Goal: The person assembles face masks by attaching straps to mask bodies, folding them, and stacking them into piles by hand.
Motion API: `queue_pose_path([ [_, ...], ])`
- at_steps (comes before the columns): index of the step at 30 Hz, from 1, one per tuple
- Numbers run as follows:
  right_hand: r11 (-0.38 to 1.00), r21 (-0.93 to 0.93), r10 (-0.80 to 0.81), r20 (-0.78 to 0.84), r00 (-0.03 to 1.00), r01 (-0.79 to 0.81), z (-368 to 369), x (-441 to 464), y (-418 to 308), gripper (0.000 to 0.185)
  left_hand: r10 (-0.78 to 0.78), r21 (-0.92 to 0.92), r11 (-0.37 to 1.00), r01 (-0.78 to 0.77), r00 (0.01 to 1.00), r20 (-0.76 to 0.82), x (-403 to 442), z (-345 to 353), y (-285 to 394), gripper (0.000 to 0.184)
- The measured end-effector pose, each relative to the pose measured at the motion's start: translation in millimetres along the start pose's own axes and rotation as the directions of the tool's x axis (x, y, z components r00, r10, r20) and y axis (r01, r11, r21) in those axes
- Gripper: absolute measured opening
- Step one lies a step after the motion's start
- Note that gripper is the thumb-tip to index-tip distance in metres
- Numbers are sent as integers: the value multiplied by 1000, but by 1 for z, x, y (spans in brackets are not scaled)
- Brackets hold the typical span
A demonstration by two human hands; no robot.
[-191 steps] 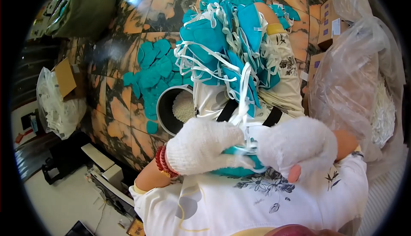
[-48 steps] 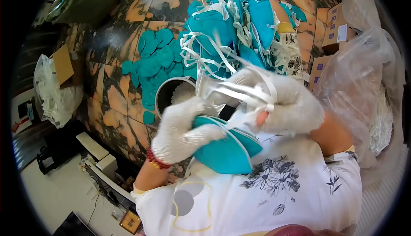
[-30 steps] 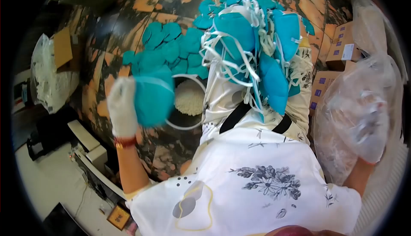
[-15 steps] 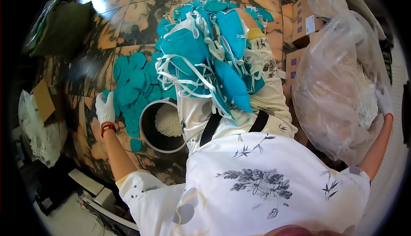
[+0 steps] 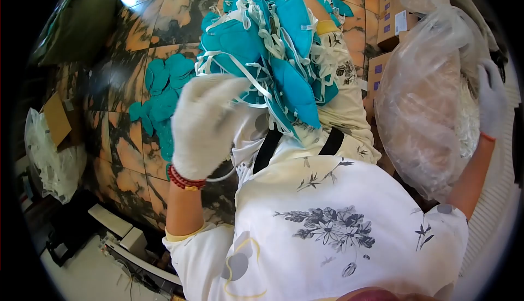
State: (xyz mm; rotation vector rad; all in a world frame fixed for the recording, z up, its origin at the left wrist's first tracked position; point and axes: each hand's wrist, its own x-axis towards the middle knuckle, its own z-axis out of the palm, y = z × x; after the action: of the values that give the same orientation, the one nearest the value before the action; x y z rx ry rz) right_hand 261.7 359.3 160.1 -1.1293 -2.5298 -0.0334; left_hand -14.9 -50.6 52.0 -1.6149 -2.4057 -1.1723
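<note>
My left hand (image 5: 204,129), in a white knitted glove with red beads at the wrist, is raised in front of the bucket. Its slightly blurred fingers curve apart beside the teal masks (image 5: 232,42) heaped on my lap, with nothing seen in them. White straps (image 5: 248,74) hang tangled from the masks. At the far right my right hand (image 5: 491,96), also gloved, has its fingers apart beside a clear plastic bag (image 5: 420,110) and holds nothing visible. White strips (image 5: 468,123) lie in the bag near that hand.
More teal pieces (image 5: 161,107) lie on the marble floor at left. The bucket's rim (image 5: 221,178) shows only partly behind my left hand. Cardboard boxes (image 5: 388,20) stand at right, a plastic-wrapped carton (image 5: 57,121) at left, and a dark green bundle (image 5: 82,28) at upper left.
The mask that I held earlier has left my hands. Since the last earlier frame, my left hand has come from the floor pieces to the lap heap, and my right hand has risen along the bag.
</note>
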Motion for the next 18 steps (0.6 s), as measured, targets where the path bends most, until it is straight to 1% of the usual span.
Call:
queue_pose_path([
  [1,994,107,2,-4,1000,-1,7,-15,-44,22,94,116,988,-105,991,100,4,2,8,45],
  [2,947,286,-145,-25,989,146,22,-24,-58,18,172,129,971,-201,964,204,12,5,18,39],
  [3,848,449,-282,-71,957,283,37,-35,-70,15,244,129,947,-295,920,307,19,11,27,34],
  [5,799,470,-443,37,896,375,45,-61,-133,18,284,209,896,-392,867,409,16,27,37,23],
  [6,737,537,-514,50,856,411,56,-68,-154,23,308,240,866,-439,846,435,10,40,33,17],
  [7,668,603,-581,57,812,436,68,-77,-171,29,280,251,863,-439,827,487,8,41,33,17],
  [9,640,631,-583,26,812,439,91,-88,-199,37,220,270,855,-442,782,583,5,39,34,15],
  [13,666,639,-603,158,782,384,120,-95,-211,28,178,253,873,-416,757,628,1,32,36,10],
  [14,664,645,-609,175,773,377,125,-96,-207,26,207,193,917,-350,828,521,-2,27,35,8],
  [15,664,651,-615,196,763,368,126,-97,-204,25,147,89,977,-192,919,367,-5,21,39,11],
  [16,626,694,-581,111,807,355,124,-98,-200,19,52,-45,998,-44,976,211,-8,14,45,13],
  [17,599,746,-524,92,847,290,120,-97,-197,19,-69,-198,977,81,996,64,-10,9,48,16],
  [18,563,794,-463,75,883,228,114,-96,-194,19,-161,-421,896,144,987,-4,-14,2,41,20],
])
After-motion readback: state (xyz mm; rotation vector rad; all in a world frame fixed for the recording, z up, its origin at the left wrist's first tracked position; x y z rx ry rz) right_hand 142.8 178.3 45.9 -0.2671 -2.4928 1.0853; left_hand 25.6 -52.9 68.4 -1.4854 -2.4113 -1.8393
